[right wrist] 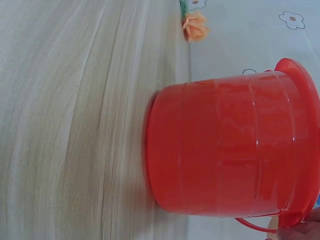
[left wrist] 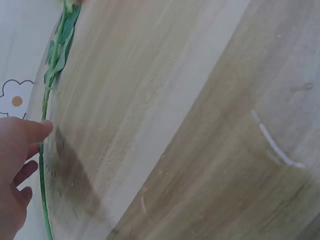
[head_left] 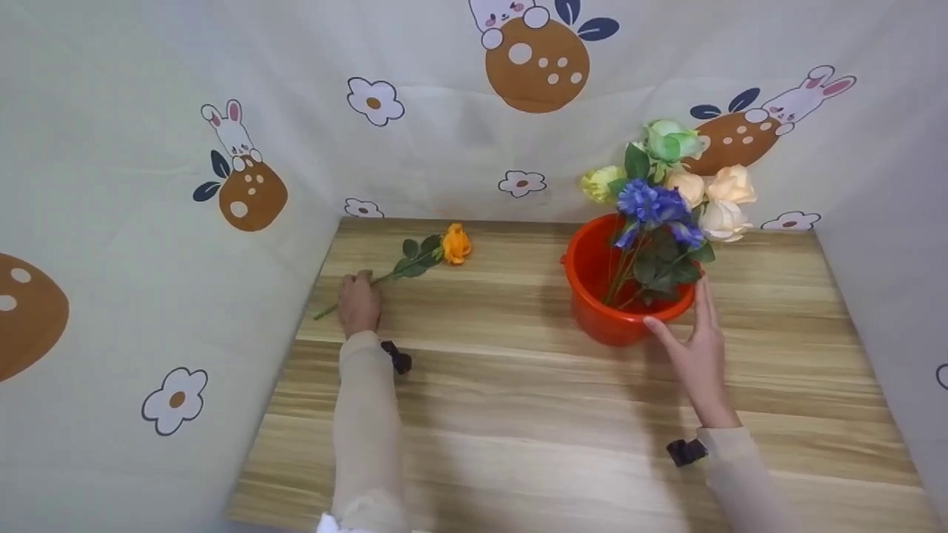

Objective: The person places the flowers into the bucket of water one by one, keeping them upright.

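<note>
An orange artificial rose [head_left: 456, 244] with a long green stem lies slanted across the left part of the table. My left hand [head_left: 360, 302] pinches its lower stem, and in the left wrist view the thumb and a finger [left wrist: 40, 131] meet at the green stem [left wrist: 43, 185]. A red plastic bucket [head_left: 611, 326] stands upright on the right, holding blue flowers [head_left: 652, 203], a green rose [head_left: 672, 142], a yellow flower [head_left: 601, 183] and several cream roses [head_left: 729, 185]. Against the bucket's near right rim, my right hand [head_left: 700, 355] rests with thumb and fingers spread wide.
The wood-grain table [head_left: 518, 414] meets a pale cloth backdrop [head_left: 437, 155] printed with rabbits and flowers at the back and sides. In the right wrist view, a thin red handle [right wrist: 255, 227] hangs by the bucket's rim.
</note>
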`<state>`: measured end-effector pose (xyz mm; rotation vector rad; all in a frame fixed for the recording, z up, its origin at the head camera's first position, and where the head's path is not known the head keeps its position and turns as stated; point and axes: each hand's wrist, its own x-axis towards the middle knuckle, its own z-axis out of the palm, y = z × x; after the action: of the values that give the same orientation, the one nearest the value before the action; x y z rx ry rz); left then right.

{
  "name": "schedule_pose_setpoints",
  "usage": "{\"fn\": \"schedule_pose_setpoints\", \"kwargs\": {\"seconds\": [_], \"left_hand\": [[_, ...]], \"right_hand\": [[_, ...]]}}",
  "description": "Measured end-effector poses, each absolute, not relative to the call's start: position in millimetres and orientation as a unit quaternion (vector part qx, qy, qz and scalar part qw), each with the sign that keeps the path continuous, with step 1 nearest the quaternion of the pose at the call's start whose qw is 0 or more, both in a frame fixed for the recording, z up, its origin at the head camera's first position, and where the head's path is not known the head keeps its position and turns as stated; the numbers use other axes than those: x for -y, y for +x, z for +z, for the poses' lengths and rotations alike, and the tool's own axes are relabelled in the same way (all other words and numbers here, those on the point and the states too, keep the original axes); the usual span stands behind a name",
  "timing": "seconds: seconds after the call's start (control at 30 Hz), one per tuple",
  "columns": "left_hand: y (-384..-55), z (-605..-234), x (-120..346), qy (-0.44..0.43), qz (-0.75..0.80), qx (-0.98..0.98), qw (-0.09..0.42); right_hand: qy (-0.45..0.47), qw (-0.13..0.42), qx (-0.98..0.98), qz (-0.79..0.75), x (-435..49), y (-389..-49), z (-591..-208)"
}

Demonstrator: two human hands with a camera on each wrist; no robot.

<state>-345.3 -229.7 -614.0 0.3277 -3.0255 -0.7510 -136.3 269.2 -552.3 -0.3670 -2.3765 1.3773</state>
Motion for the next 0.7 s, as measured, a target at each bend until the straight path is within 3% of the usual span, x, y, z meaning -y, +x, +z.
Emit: {"fn": "schedule_pose_setpoints", "kwargs": {"seconds": [0.4, 0.7], "left_hand": [[-342, -607, 209, 0.105, -0.225, 0.968, -0.037], [-334, -600, 196, 0.075, -0.33, 0.937, -0.089]], "right_hand": [[-0.12, 0.202, 0.837, 0.494, -269, -136, -554], [-0.124, 0.193, 0.84, 0.491, -269, -137, -553]]}}
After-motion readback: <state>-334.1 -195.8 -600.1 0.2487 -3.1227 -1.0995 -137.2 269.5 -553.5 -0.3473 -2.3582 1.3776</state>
